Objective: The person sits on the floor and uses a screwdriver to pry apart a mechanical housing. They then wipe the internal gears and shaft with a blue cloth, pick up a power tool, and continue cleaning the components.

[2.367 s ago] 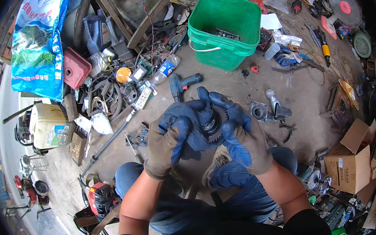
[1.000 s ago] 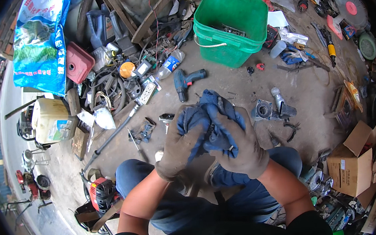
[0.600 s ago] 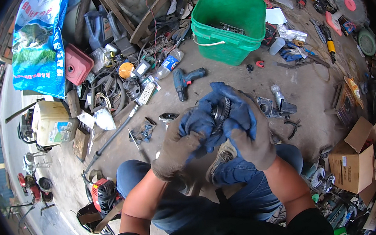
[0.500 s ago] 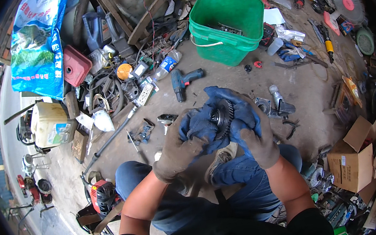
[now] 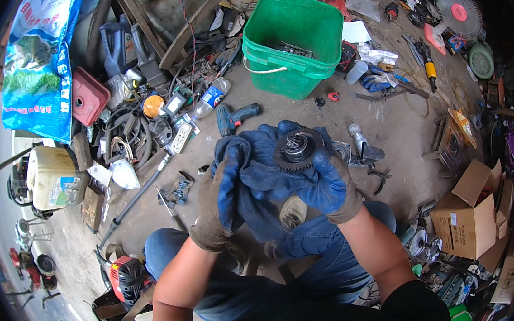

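Note:
A dark metal gear (image 5: 297, 148) with a toothed rim and a raised hub faces upward in front of me. My right hand (image 5: 329, 181), in a grey-and-blue work glove, grips its near right edge, the thumb on the rim. A blue cloth (image 5: 263, 175) hangs bunched between my hands and lies against the gear's left side. My left hand (image 5: 218, 193), gloved the same way, is closed on the cloth's left part. Both hands are above my knees. Cloth and gloves hide the gear's underside.
Beyond my hands lies a cordless drill (image 5: 232, 118), with a green bucket (image 5: 292, 50) holding metal parts behind it. An angle grinder (image 5: 365, 149) is right of the gear. A screwdriver (image 5: 168, 208) lies at left, a cardboard box (image 5: 464, 223) stands at right.
The gear has turned from edge-on to face up. My left hand has moved left off the gear, drawing the cloth with it. The whole view has shifted slightly.

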Tool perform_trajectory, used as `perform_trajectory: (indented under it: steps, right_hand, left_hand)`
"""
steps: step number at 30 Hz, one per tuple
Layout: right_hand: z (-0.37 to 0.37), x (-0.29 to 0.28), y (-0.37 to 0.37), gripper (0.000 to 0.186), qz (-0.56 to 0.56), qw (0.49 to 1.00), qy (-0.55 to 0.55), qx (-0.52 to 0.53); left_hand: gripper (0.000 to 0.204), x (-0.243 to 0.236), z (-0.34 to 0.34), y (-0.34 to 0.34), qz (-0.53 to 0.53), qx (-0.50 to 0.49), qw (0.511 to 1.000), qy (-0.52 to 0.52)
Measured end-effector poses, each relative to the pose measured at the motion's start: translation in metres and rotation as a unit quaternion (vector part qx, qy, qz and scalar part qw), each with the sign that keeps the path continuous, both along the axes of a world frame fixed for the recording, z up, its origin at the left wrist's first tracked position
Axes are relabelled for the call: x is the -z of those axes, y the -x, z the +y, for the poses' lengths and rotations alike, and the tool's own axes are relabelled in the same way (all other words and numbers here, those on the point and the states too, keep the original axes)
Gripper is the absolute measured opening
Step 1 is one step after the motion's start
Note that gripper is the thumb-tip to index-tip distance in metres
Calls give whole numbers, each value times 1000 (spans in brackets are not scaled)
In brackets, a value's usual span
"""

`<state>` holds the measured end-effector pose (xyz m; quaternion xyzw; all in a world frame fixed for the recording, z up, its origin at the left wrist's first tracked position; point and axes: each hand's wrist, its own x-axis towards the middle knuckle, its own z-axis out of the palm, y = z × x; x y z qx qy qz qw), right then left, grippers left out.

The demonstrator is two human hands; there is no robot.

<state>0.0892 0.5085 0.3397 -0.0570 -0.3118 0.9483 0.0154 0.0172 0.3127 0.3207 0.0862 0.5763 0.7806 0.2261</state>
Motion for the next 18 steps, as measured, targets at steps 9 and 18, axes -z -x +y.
perform_trajectory:
  steps: [9,18]
  right_hand:
    - [5,-21,5,101,40,984,-173,4]
    - [1,-18,10,98,39,980,-196,-14]
  left_hand:
    - [54,-6,-9,17,-304,53,895,-322]
    - [64,-38,-13,-1,-215,123,947,-203]
